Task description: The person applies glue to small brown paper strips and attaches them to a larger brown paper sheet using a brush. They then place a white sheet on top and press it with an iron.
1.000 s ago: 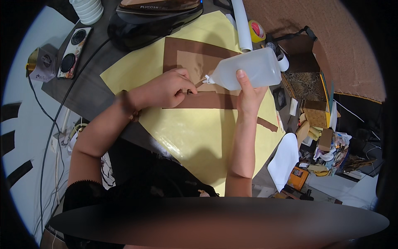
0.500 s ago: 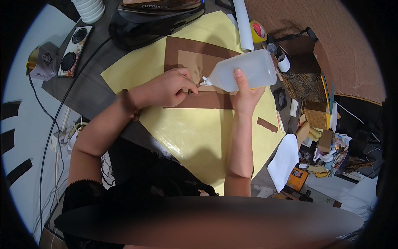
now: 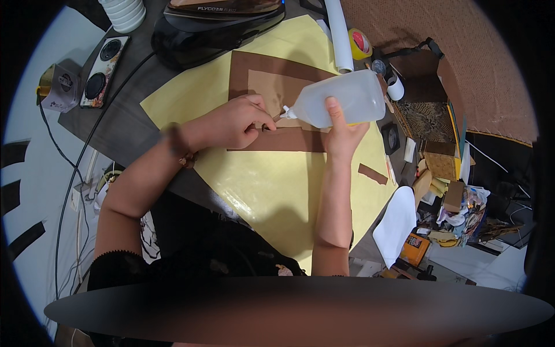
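Note:
My right hand [image 3: 345, 130] is wrapped round a translucent plastic squeeze bottle [image 3: 341, 99], tipped on its side with the thumb on top. Its narrow white nozzle [image 3: 288, 113] points left, close by the fingertips of my left hand [image 3: 236, 122]. Curled fingers of that left hand press together at the lower inner edge of a brown frame-shaped sheet [image 3: 277, 140]; what they pinch is hidden. Inside the brown border lies a lighter tan panel [image 3: 260, 82]. Beneath both, a large pale yellow sheet [image 3: 260, 191] covers much of the table.
A black iron-like appliance [image 3: 214, 32] stands at the back, its cable trailing left. Behind the bottle are a white roll [image 3: 340, 40] and a yellow tape roll [image 3: 361, 45]. One brown scrap [image 3: 373, 173] lies right of my forearm. Cluttered boxes [image 3: 442, 156] fill the right side.

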Demonstrator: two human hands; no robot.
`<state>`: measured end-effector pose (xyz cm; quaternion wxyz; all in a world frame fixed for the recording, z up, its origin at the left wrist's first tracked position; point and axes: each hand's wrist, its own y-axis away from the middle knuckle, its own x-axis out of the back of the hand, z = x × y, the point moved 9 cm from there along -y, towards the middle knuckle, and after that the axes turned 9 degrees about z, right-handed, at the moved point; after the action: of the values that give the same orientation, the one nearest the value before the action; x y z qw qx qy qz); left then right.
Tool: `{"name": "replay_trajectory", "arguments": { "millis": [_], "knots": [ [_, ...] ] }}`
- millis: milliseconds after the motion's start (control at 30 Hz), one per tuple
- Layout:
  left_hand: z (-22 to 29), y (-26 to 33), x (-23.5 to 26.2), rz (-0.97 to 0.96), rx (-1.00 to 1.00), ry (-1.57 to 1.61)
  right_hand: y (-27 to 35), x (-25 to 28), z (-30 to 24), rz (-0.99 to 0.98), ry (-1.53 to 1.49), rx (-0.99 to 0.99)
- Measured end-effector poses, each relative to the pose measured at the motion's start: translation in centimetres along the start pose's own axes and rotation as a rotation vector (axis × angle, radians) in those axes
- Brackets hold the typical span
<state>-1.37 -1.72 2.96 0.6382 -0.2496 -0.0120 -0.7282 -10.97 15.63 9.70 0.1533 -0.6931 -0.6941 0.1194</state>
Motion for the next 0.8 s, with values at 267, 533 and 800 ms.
{"name": "replay_trajectory", "arguments": {
  "millis": [267,533,800],
  "knots": [
    [0.0,0.0,0.0,0.007,-0.020,0.001,0.3,-0.1,0.0,-0.004,-0.042,-0.001],
    [0.0,-0.1,0.0,0.014,-0.039,-0.004,0.0,0.2,0.1,0.026,-0.063,-0.026],
    [-0.4,0.0,-0.1,-0.009,0.024,0.012,-1.0,1.0,-0.2,0.094,-0.010,-0.015]
  ]
}}
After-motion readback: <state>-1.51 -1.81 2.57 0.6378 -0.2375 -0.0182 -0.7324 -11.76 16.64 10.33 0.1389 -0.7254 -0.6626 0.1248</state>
